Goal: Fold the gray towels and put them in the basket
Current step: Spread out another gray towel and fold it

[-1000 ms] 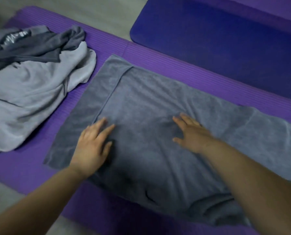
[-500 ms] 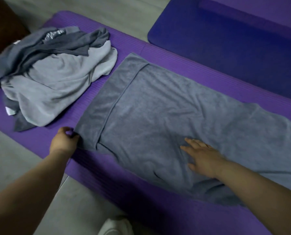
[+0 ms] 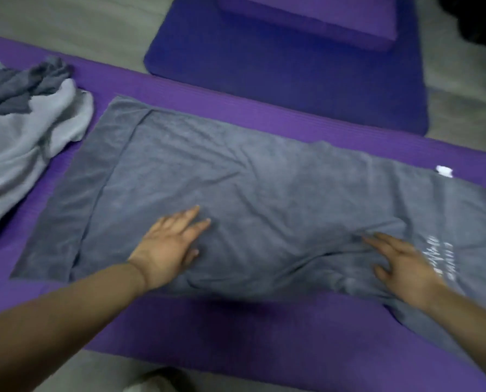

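Observation:
A long gray towel (image 3: 264,179) lies spread lengthwise on the purple mat (image 3: 264,335), doubled over, with a lower layer showing along its left edge. My left hand (image 3: 168,247) rests flat on the towel near its front edge, fingers straight. My right hand (image 3: 403,264) presses flat on the towel's right part, beside white printed lettering (image 3: 434,256). A small white tag (image 3: 444,171) sticks out at the towel's far right edge. No basket is in view.
A heap of light and dark gray towels (image 3: 24,137) lies at the left on the mat. A dark blue mat (image 3: 292,75) with a purple cushion (image 3: 321,18) on it lies beyond. Gray floor surrounds the mats.
My left hand let go of the towel's left corner and moved back onto the towel, flat. My right hand slid right toward the lettering. The view shifted right.

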